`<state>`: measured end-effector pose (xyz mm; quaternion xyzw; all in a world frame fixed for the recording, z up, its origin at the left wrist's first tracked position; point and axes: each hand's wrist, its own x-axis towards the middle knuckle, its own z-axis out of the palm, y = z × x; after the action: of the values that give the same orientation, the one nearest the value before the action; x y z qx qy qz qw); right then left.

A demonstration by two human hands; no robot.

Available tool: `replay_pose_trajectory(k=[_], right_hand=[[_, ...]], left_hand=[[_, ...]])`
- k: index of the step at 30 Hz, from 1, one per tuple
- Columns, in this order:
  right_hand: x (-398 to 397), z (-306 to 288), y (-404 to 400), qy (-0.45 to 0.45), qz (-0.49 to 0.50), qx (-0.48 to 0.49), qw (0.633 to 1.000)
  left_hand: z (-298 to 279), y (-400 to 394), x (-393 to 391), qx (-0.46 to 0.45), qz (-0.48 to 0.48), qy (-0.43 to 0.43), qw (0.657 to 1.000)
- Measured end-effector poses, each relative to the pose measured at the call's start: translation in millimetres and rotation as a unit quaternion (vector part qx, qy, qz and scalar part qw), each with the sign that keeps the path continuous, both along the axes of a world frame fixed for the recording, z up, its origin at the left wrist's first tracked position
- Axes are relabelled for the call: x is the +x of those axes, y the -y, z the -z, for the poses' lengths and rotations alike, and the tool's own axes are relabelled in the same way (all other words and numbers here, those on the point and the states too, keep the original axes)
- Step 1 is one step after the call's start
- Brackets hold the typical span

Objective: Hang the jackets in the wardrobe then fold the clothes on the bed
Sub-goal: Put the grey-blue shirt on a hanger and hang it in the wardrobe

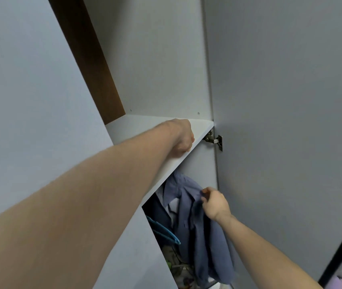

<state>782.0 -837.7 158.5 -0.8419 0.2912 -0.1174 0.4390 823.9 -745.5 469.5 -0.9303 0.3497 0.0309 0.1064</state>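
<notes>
Hanging a blue jacket inside the white wardrobe.

I am seeing my left hand (181, 139) reaching under the shelf (199, 127), fingers hidden, so I cannot tell their state. My right hand (214, 203) is pinching the blue jacket (199, 224), which is hanging below the shelf beside the open door (291, 101), with blue hangers (166, 231) to its left.

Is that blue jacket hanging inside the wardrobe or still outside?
Inside. The blue jacket hangs below the shelf, right hand pinching its fabric. Whether it hangs from a hanger is hidden.
</notes>
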Motion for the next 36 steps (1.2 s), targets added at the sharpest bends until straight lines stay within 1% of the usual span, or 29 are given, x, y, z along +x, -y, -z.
replay_pose_trajectory(k=[3, 6, 8, 11, 13, 16, 18, 20, 23, 25, 27, 29, 33, 36], right_hand=[[-7, -3, -32, 0.041, -0.063, 0.033, 0.997], [-16, -8, -61, 0.050, -0.138, 0.081, 0.986], [-20, -7, -74, 0.041, -0.178, 0.105, 0.978], [-26, -3, -89, 0.009, -0.217, 0.113, 0.970], [-28, -2, -98, -0.004, -0.232, 0.103, 0.967], [-28, 2, -101, -0.028, -0.223, 0.005, 0.974], [-31, 3, -98, -0.033, -0.192, -0.039, 0.980], [-36, -1, -96, 0.003, -0.153, -0.038, 0.988], [-43, -17, -89, 0.085, -0.120, -0.031, 0.989], [-45, -29, -84, 0.106, -0.108, -0.032, 0.988], [-48, -42, -78, 0.118, -0.092, -0.004, 0.989], [-54, -52, -71, 0.120, -0.077, 0.014, 0.990], [-79, -58, -55, 0.080, -0.070, -0.022, 0.994], [-113, -55, -43, 0.048, -0.052, -0.015, 0.997]], left_hand=[[3, -1, 3, -0.062, -0.016, 0.001, 0.998], [3, -4, -2, -0.072, -0.010, 0.014, 0.997], [0, -4, -3, -0.054, 0.001, 0.021, 0.998], [-4, -2, -3, 0.005, 0.003, 0.006, 1.000], [-5, 0, -2, 0.024, -0.001, 0.004, 1.000], [-4, 4, -2, 0.049, 0.014, 0.021, 0.999], [-2, 7, 0, 0.064, 0.022, 0.033, 0.997], [-1, 10, 1, 0.072, 0.036, 0.044, 0.996], [-1, 10, 0, 0.072, 0.042, 0.046, 0.996], [-1, 9, -1, 0.077, 0.041, 0.046, 0.995], [-2, 9, -4, 0.080, 0.041, 0.047, 0.995], [-4, 8, -5, 0.079, 0.039, 0.047, 0.995], [-5, 5, -8, 0.104, 0.052, 0.042, 0.992], [-2, 3, -11, 0.072, 0.050, 0.046, 0.995]])
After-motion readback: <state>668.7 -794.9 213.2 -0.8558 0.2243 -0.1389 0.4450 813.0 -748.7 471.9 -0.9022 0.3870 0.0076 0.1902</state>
